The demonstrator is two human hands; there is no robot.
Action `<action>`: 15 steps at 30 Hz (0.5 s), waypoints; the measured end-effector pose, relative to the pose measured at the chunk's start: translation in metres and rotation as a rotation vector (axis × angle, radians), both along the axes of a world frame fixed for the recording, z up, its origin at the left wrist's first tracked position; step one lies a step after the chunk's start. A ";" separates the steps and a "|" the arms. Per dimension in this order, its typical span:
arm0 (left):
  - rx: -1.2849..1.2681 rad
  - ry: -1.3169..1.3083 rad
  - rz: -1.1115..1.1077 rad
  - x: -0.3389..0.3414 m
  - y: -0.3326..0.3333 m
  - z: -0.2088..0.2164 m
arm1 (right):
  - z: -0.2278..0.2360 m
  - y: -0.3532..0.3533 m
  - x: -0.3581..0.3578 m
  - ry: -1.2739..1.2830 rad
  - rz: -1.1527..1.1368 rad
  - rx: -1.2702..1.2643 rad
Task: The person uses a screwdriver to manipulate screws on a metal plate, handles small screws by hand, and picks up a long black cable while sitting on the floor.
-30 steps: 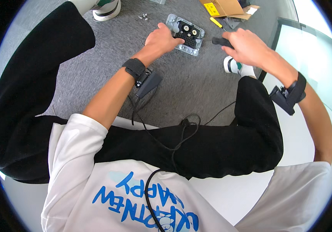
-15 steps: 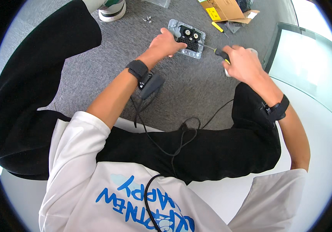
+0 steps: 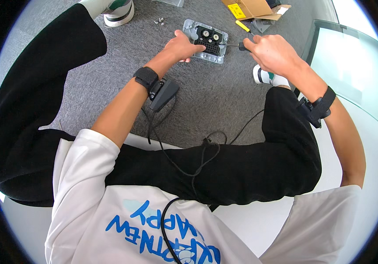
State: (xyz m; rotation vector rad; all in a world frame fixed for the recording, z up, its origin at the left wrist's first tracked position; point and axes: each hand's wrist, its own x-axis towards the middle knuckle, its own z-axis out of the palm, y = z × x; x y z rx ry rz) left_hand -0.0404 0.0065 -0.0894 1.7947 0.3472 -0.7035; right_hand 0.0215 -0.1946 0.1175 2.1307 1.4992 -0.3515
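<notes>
- Black screwdriver point(image 3: 243, 46): handle clamped in the fingers of the right hand point(image 3: 274, 53); shaft directed leftward to the block's right side, tip contact too small to tell.
- Left hand point(image 3: 180, 47): thumb across the perforated black block point(image 3: 208, 47), apart from the forefinger; other fingers partly hidden, so whether they close on anything cannot be told.
- Grey tray point(image 3: 217, 58): lies on the carpet point(image 3: 206, 97), bearing the block; its right and lower edges are uncovered.
- Surroundings: open carpet extends from the tray toward the legs; small metal pieces point(image 3: 159, 21) lie to its left, a yellow-handled screwdriver point(image 3: 242, 25) and cardboard box point(image 3: 259, 8) to its upper right.
- Markings: yellow label point(image 3: 236, 11) on the box, illegible; blue lettering point(image 3: 167, 229) on the white shirt.
- Change over half a second: the shaft, formerly sloping down rightward, is nearly level; the right hand sits higher, exposing the white shoe point(image 3: 262, 75).
</notes>
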 end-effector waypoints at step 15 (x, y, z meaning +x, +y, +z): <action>0.186 -0.061 0.047 -0.001 -0.011 0.012 | 0.007 0.035 -0.006 -0.018 -0.168 0.007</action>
